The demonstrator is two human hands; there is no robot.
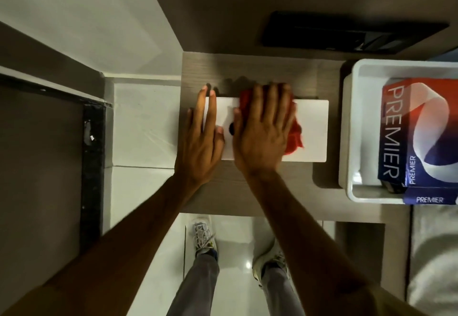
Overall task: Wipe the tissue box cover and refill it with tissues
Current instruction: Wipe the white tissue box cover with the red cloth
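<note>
A grey-brown wooden shelf [250, 184] is carrying a white tissue box cover [312, 127], lying flat at its middle. A white plastic tub [347, 127] is sitting on it to the right, just beside the cover. A black device [347, 31] is lying at the far right.
</note>
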